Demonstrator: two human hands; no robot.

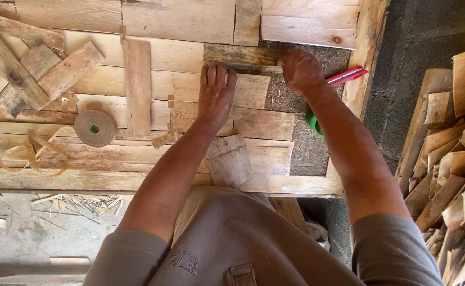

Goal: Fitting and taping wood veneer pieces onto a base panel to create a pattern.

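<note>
Wooden boards, pale and rough-sawn, make up the counter (153, 159), whose front edge runs left to right just short of the person's lap and whose right edge is a slanted plank close to a grey block wall (423, 32). Beyond that wall edge, well to the right of the right grip, a heap of thin wood offcuts (454, 159) crowds the floor and leaves little room on that side. Between both grips and the front edge lies a bare patch of grey gritty surface (306, 143), the most open stretch of the counter; the boards to the left of the left grip are cluttered with loose short planks (36, 74). A dark weathered wood strip (243, 55) lies with its long axis left to right across the counter, its left end by the fingertips of the left grip and its right end under the right grip. The left hand (215, 95) lies flat, fingers straight and together, pressing on the board just below the strip's left end and clasping nothing. The right hand (300, 71) is curled down over the strip's right end; whether it pinches the strip cannot be seen. A red-handled tool (346, 76) pokes out just right of that grip, pointing up and right. A tape roll (95, 127) lies flat, well left of the left grip.
</note>
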